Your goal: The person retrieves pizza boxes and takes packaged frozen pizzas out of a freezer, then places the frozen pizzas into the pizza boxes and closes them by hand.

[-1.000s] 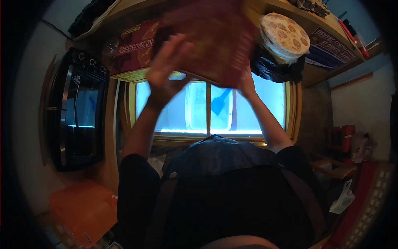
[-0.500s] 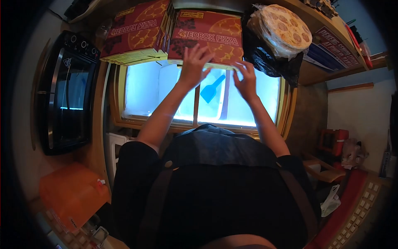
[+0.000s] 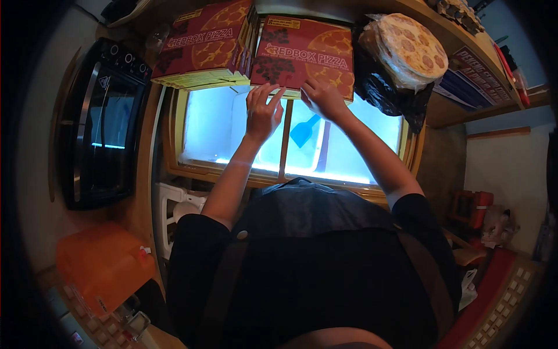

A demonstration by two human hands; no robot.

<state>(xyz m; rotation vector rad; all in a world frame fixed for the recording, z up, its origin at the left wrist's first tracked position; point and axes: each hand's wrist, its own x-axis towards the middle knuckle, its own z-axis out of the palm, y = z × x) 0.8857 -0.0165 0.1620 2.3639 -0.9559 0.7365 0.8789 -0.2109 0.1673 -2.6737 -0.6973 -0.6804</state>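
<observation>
A red pizza box [image 3: 305,52] lies flat beyond the lit glass top, lettering upward. My left hand [image 3: 264,113] is at the box's near left edge, its fingers apart and the tips by the front side. Close to the middle of that same edge is my right hand [image 3: 322,99], its fingers bent toward the front flap; whether they pinch it is hard to see. On the left stands a stack of similar red boxes [image 3: 203,43]. Plastic-wrapped pizza bases [image 3: 407,49] rest on a black plastic bag [image 3: 386,96] to the right.
Under the glass top [image 3: 221,125] is a blue scraper shape [image 3: 303,132]. A black oven [image 3: 104,125] stands at the left, with an orange container [image 3: 104,264] below it. A printed sign [image 3: 474,81] is at the upper right.
The single box was held up in both hands, then lay flat beside the stack. Since then my right hand has moved left along its front edge, and my left hand has come down to that edge.
</observation>
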